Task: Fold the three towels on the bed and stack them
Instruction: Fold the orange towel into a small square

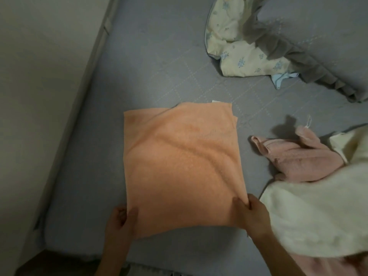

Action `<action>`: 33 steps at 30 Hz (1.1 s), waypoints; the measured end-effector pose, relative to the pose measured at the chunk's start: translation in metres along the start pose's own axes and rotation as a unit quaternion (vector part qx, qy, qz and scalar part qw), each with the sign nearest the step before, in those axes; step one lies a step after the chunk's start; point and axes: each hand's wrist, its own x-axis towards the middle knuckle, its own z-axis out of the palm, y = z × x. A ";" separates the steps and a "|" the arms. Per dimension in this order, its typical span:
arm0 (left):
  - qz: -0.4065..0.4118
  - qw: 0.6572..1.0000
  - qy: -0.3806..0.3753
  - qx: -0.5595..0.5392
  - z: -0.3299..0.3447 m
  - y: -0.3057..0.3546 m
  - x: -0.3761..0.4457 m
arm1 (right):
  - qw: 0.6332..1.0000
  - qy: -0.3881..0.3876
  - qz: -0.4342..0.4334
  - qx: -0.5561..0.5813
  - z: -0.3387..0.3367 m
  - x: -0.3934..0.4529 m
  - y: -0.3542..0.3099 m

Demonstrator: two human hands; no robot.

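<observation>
An orange towel (179, 166) lies folded flat on the blue-grey bed sheet (159, 66), with a diagonal crease across it. My left hand (121, 220) pinches its near left corner. My right hand (251, 214) grips its near right corner, thumb on top. To the right, a pink towel (294, 158) lies crumpled. A cream towel (318, 212) lies bunched over the pink one's near part and reaches the right edge of the view.
A pale floral cloth (235, 46) and a grey ruffled pillow edge (298, 60) lie at the far right. A wall (39, 96) runs along the bed's left side. The bed's near edge (79, 253) is just below my hands.
</observation>
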 end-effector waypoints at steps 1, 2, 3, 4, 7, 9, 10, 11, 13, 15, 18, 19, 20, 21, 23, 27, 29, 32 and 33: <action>0.012 1.000 0.013 0.012 -0.003 -0.006 -0.004 | 0.999 0.024 -0.027 0.009 -0.002 -0.006 0.008; 0.019 0.999 0.018 0.036 -0.005 -0.014 -0.007 | 0.999 0.034 -0.040 0.005 -0.003 -0.010 0.017; 0.015 0.998 0.010 0.062 -0.006 -0.022 -0.011 | 0.999 0.018 -0.034 -0.014 -0.004 -0.013 0.026; -0.005 0.996 -0.008 0.090 -0.006 -0.031 -0.014 | 0.999 -0.023 -0.009 -0.040 -0.003 -0.016 0.036; -0.071 0.983 -0.067 0.156 -0.004 -0.050 -0.023 | 0.984 -0.128 0.060 -0.109 -0.002 -0.020 0.062; -0.059 0.982 -0.047 0.172 -0.003 -0.048 -0.024 | 0.985 -0.124 0.052 -0.110 -0.001 -0.018 0.064; -0.039 0.983 -0.035 0.175 -0.001 -0.040 -0.024 | 0.988 -0.110 0.040 -0.103 -0.002 -0.016 0.057; -0.017 0.985 -0.027 0.169 0.001 -0.030 -0.022 | 0.991 -0.095 0.019 -0.095 -0.004 -0.015 0.047; 0.023 0.991 -0.021 0.132 0.007 -0.002 -0.012 | 0.995 -0.053 -0.042 -0.070 -0.009 -0.006 0.018; 0.051 0.993 -0.008 0.110 0.016 0.031 0.009 | 0.995 -0.011 -0.094 -0.040 -0.015 0.014 -0.019; 0.084 0.992 0.037 0.084 0.027 0.083 0.050 | 0.989 0.019 -0.143 -0.009 -0.019 0.054 -0.074; 0.092 0.992 0.045 0.073 0.030 0.098 0.062 | 0.987 0.034 -0.158 -0.001 -0.018 0.066 -0.090; 0.096 0.992 0.049 0.064 0.032 0.110 0.072 | 0.984 0.050 -0.171 0.011 -0.017 0.076 -0.104; 0.098 0.992 0.049 0.063 0.033 0.121 0.082 | 0.982 0.058 -0.176 0.026 -0.016 0.084 -0.115; 0.112 0.989 0.038 0.085 0.034 0.133 0.094 | 0.988 0.051 -0.140 0.036 -0.013 0.092 -0.129; 0.146 0.986 0.069 0.051 0.023 0.132 0.110 | 0.979 0.121 -0.165 0.005 -0.019 0.081 -0.121; 0.124 0.989 0.068 0.037 0.020 0.125 0.120 | 0.977 0.143 -0.155 0.032 -0.021 0.073 -0.104; 0.108 0.992 -0.013 0.059 0.028 0.112 0.128 | 0.993 0.053 -0.098 -0.028 -0.015 0.073 -0.086; 0.114 0.991 -0.023 0.068 0.030 0.111 0.129 | 0.994 0.029 -0.088 -0.057 -0.014 0.075 -0.084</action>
